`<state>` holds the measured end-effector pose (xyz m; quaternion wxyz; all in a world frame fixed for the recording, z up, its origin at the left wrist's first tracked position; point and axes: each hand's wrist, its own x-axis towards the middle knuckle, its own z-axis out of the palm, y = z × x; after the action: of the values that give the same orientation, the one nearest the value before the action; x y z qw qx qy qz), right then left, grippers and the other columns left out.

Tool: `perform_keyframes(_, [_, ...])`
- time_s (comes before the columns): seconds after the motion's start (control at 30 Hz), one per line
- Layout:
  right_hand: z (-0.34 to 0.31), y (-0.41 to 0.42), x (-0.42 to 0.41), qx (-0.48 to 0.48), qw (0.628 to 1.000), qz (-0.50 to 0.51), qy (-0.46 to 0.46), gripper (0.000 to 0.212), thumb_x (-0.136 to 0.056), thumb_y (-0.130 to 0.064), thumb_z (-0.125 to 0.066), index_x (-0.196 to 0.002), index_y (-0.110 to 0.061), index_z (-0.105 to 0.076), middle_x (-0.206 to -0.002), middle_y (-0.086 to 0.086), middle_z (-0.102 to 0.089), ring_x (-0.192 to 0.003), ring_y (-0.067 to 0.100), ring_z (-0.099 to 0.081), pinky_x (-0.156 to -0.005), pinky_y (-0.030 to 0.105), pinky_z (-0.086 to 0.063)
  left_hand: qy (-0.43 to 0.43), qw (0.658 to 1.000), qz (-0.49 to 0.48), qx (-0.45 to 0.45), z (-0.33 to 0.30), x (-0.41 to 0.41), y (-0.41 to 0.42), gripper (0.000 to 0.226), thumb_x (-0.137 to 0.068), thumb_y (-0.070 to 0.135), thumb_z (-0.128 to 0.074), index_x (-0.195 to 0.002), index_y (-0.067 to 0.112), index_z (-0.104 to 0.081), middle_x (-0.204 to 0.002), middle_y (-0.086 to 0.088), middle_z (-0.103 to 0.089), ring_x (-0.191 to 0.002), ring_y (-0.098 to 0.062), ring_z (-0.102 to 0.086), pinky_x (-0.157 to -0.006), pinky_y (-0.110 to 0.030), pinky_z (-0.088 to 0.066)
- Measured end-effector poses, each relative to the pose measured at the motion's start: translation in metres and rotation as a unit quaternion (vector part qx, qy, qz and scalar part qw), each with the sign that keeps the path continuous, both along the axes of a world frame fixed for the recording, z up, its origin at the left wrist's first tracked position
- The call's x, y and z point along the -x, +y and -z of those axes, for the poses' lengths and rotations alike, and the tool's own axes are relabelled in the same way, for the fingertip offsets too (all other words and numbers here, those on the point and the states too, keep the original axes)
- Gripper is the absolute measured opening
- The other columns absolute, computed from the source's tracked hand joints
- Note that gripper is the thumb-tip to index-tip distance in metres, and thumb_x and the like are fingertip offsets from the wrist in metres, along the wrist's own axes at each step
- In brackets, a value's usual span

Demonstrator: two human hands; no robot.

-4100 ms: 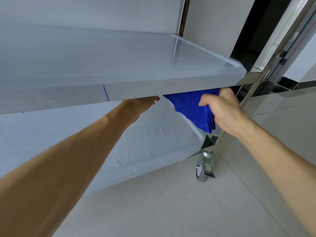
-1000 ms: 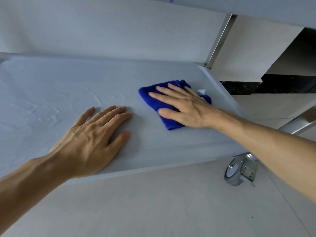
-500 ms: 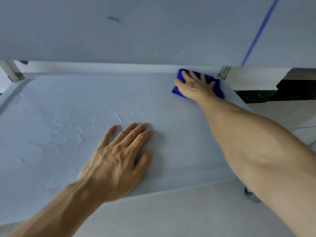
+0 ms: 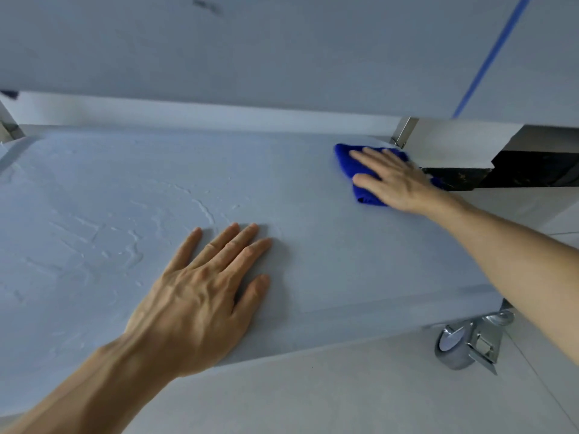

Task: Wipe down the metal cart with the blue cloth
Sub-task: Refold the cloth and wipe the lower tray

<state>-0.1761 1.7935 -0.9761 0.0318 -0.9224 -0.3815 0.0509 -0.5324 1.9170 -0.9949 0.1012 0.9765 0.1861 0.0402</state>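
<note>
The metal cart's lower shelf [image 4: 313,189] fills the middle of the view, covered by a pale wrinkled film. A folded blue cloth [image 4: 347,162] lies near the shelf's far right corner. My right hand [image 4: 394,180] presses flat on the cloth, fingers spread and pointing left, hiding most of it. My left hand [image 4: 200,296] rests palm down on the shelf near its front edge, fingers spread, holding nothing. The underside of the upper shelf [image 4: 250,51] spans the top of the view.
A shiny cart post [image 4: 402,134] stands at the far right corner, another post [image 4: 9,125] at the far left. A grey caster wheel [image 4: 460,346] sits under the front right corner on a tiled floor [image 4: 344,396]. A blue line [image 4: 488,54] crosses the upper shelf's underside.
My right hand has drawn the cloth back from the far right corner toward me and slightly left. My left hand stays planted on the shelf.
</note>
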Motion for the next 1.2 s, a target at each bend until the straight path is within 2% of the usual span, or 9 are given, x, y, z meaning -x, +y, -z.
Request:
perform_keyframes(0.1, [-0.008,0.021,-0.023,0.004,0.993,0.118,0.015,0.071,-0.083,-0.073,-0.026,-0.150,-0.053,-0.011,-0.163,-0.021,-0.011,-0.153,0.021,-0.002,-0.116,0.062,-0.009,-0.001,1.000,-0.001,-0.003,0.001,-0.002,0.000,0.069,-0.089,0.061,0.009,-0.154,0.043,-0.003,-0.159,0.025,0.015,-0.143,0.006,0.021,-0.122,-0.036,0.009])
perform_keyframes(0.2, [-0.005,0.057,-0.013,-0.001,0.990,0.141,0.021,0.073,-0.083,-0.072,-0.023,-0.151,-0.049,-0.010,-0.163,-0.018,-0.010,-0.152,0.029,0.001,-0.112,0.071,-0.004,0.001,1.000,-0.003,-0.002,0.000,-0.002,-0.001,0.069,-0.089,0.061,0.008,-0.154,0.043,-0.006,-0.159,0.025,0.012,-0.144,0.006,0.020,-0.122,-0.036,0.010])
perform_keyframes(0.37, [0.002,0.071,0.033,-0.009,0.999,-0.014,0.046,0.065,-0.089,-0.072,-0.023,-0.149,-0.059,-0.006,-0.164,-0.025,0.001,-0.154,0.019,0.006,-0.118,0.063,0.005,-0.002,1.000,-0.004,0.003,-0.004,-0.002,-0.002,0.067,-0.091,0.060,0.003,-0.153,0.041,-0.013,-0.162,0.023,0.004,-0.146,0.006,0.014,-0.123,-0.037,0.007])
perform_keyframes(0.53, [0.005,0.024,0.102,-0.021,0.991,-0.127,0.022,0.060,-0.092,-0.069,-0.026,-0.148,-0.061,-0.005,-0.163,-0.026,0.000,-0.154,0.014,0.004,-0.119,0.061,0.001,-0.005,1.000,-0.001,0.008,-0.004,-0.004,-0.002,0.066,-0.091,0.059,-0.001,-0.153,0.041,-0.015,-0.162,0.024,0.001,-0.146,0.007,0.011,-0.123,-0.035,0.007])
perform_keyframes(0.73, [0.000,-0.040,0.203,-0.061,0.982,-0.178,0.013,0.064,-0.090,-0.065,-0.023,-0.152,-0.053,-0.008,-0.164,-0.023,-0.002,-0.154,0.015,0.002,-0.121,0.057,-0.001,-0.050,0.998,0.007,0.033,-0.004,-0.004,-0.001,0.053,-0.100,0.049,-0.013,-0.150,0.037,-0.024,-0.159,0.024,-0.018,-0.147,0.007,-0.005,-0.122,-0.028,0.005])
perform_keyframes(0.87, [-0.007,-0.057,0.236,-0.069,0.977,-0.181,0.086,0.064,-0.092,-0.062,-0.025,-0.154,-0.046,-0.015,-0.165,-0.021,-0.003,-0.153,0.011,0.005,-0.121,0.051,0.004,-0.055,0.996,0.005,0.070,-0.002,-0.002,0.002,0.046,-0.104,0.039,-0.021,-0.148,0.029,-0.029,-0.158,0.019,-0.027,-0.146,0.004,-0.014,-0.122,-0.027,0.002])
perform_keyframes(1.0, [-0.031,-0.066,0.210,-0.234,0.951,-0.124,0.159,0.042,-0.102,-0.029,-0.048,-0.144,-0.023,-0.050,-0.157,-0.008,-0.039,-0.146,0.007,-0.031,-0.122,0.027,-0.018,-0.071,0.987,-0.040,0.139,-0.017,-0.010,0.004,0.037,-0.103,0.026,-0.040,-0.140,0.021,-0.043,-0.145,0.003,-0.049,-0.134,-0.017,-0.041,-0.114,-0.032,-0.022])
perform_keyframes(1.07, [-0.039,-0.079,0.181,-0.273,0.954,-0.042,0.117,0.040,-0.105,-0.022,-0.043,-0.144,-0.015,-0.050,-0.153,-0.001,-0.045,-0.142,0.013,-0.040,-0.118,0.024,-0.025,-0.127,0.977,-0.054,0.162,-0.027,-0.013,-0.003,0.035,-0.100,0.022,-0.048,-0.135,0.019,-0.050,-0.141,0.000,-0.051,-0.129,-0.024,-0.045,-0.108,-0.033,-0.032])
perform_keyframes(1.2, [-0.021,-0.106,0.142,-0.208,0.970,0.047,0.115,0.042,-0.108,-0.023,-0.034,-0.149,-0.014,-0.041,-0.155,0.003,-0.041,-0.141,0.019,-0.040,-0.111,0.024,-0.028,-0.192,0.972,0.061,0.124,-0.040,-0.035,-0.056,0.039,-0.096,0.035,-0.047,-0.129,0.019,-0.058,-0.142,0.001,-0.051,-0.127,-0.023,-0.050,-0.110,-0.037,-0.035])
